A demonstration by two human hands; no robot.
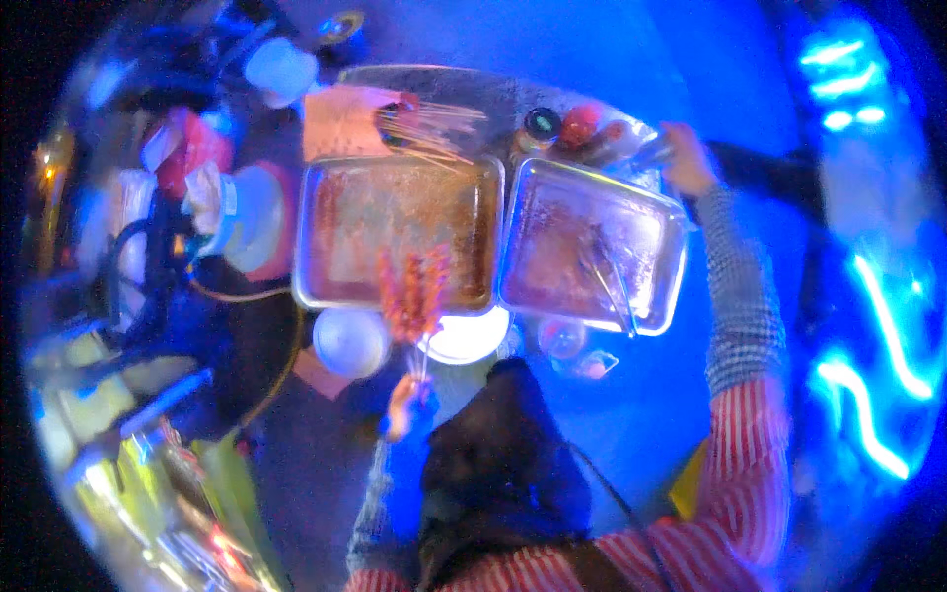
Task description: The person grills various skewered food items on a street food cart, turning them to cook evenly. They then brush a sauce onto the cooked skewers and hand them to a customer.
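Observation:
My left hand (409, 403), low and left of centre, is closed around the thin sticks of several skewers (414, 296) bearing reddish-brown food. The food end lies over the near edge of a metal tray (399, 170) with a brownish, stained bottom. Beside it on the right, a second metal tray (518, 296) holds metal tongs (612, 285). My right hand (688, 159) is stretched out past that tray's far right corner, at a shiny, clear-looking bag or wrapping (645, 152). Blur hides whether its fingers grip anything.
Behind the trays lie bare wooden skewers (444, 129), a dark-lidded jar (542, 126) and a red round thing (581, 124). White bowls or containers (351, 342) stand along the near side. A large white container (255, 214) is at the left, near a cable or hose (277, 370).

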